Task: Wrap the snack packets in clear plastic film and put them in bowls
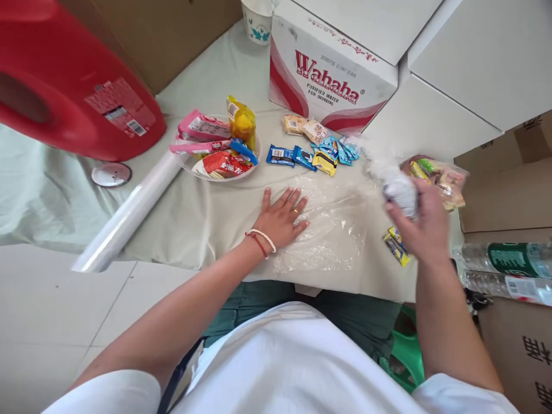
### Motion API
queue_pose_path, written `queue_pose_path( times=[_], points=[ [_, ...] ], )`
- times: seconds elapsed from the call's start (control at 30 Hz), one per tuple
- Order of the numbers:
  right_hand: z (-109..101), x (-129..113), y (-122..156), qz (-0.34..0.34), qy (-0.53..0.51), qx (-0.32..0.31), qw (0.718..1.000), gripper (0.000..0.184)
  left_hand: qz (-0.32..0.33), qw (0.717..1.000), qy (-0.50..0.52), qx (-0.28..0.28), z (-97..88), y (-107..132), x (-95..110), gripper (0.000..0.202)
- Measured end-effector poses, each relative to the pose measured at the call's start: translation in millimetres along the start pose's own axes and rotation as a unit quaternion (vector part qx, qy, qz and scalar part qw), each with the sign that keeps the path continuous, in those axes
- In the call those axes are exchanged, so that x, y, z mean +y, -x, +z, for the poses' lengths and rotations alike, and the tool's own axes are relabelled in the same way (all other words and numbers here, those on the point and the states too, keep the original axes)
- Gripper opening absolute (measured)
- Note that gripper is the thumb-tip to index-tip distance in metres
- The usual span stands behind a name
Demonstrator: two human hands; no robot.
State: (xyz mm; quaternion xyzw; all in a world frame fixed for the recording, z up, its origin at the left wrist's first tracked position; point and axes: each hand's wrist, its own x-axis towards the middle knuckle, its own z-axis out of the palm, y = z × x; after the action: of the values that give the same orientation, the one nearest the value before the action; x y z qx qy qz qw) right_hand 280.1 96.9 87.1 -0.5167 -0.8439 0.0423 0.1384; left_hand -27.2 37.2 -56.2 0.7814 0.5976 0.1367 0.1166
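My left hand (282,218) lies flat with fingers spread, pressing on a thin clear plastic sheet or bag (332,236) over the cloth. In my right hand (425,224) is a blurred white roll (401,192), with crumpled clear plastic (379,161) trailing from its upper end. Just below that hand lies a small yellow-and-black snack packet (397,246). Behind it sits a clear bag of assorted snacks (451,181), partly hidden by my fingers. Beyond my left hand are blue snack packets (281,155), a yellow packet (324,163) and pale wrapped biscuits (316,131).
At the left, a bowl (200,173) holds several snack packs. A long clear roll (129,215), a round disc (111,174) and a big red jug (125,103) stand or lie further left. A Wahaba carton (332,86) and paper cup (257,26) are behind; bottles (509,259) lie right.
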Motion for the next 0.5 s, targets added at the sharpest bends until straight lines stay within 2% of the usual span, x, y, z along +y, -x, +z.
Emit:
queue_pose_path(
  times=[0.03, 0.13, 0.2, 0.27, 0.33, 0.5],
  points=[
    [14, -16, 0, -0.026, -0.005, -0.004, 1.0, 0.073, -0.001, 1.0, 0.001, 0.002, -0.3, 0, 0, 0.067],
    [61, -53, -5, -0.101, -0.022, -0.068, 0.992, 0.061, -0.003, 1.0, 0.0, 0.003, -1.2, 0, 0, 0.069],
    [88, -62, -9, -0.124, -0.017, -0.113, 0.986, 0.058, -0.003, 1.0, 0.0, 0.002, -1.4, 0, 0, 0.068],
    [106, -61, -10, -0.13, -0.019, -0.144, 0.981, 0.063, -0.002, 1.0, 0.002, 0.006, -1.1, -1, 0, 0.066],
    [113, -57, -7, -0.13, -0.033, -0.158, 0.978, 0.066, 0.0, 1.0, 0.004, 0.011, -0.6, -1, 0, 0.065],
    [111, -57, 4, -0.115, -0.043, -0.146, 0.982, 0.054, -0.006, 1.0, 0.007, 0.014, -0.3, -2, 0, 0.062]
  ],
)
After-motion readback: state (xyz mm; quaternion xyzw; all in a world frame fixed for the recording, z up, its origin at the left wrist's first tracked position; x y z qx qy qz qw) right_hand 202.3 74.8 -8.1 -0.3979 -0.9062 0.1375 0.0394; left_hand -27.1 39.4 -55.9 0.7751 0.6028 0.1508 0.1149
